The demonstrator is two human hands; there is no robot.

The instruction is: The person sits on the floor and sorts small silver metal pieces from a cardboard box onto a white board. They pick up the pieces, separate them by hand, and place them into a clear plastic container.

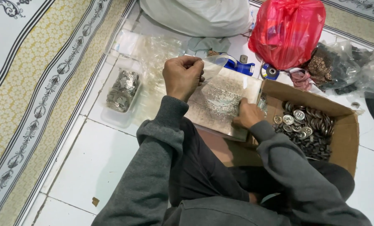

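My left hand (182, 76) is closed on the top edge of a small clear plastic bag (214, 67), holding it up above a flat board (220, 102) dusted with small shiny bits. My right hand (247, 114) rests on the board's right edge, fingers curled down beside an open cardboard box (346, 134) full of metal buttons (306, 125). What the right fingers hold is hidden. Both grey sleeves reach in from the bottom.
A clear tray of silver buttons (122, 90) sits on the white tiles at left, next to loose clear bags (153, 50). A red plastic bag (287, 31), a white sack (199, 14), a blue tape dispenser (239, 66) and dark bagged items (342, 67) lie beyond. A patterned carpet (32, 83) borders the left.
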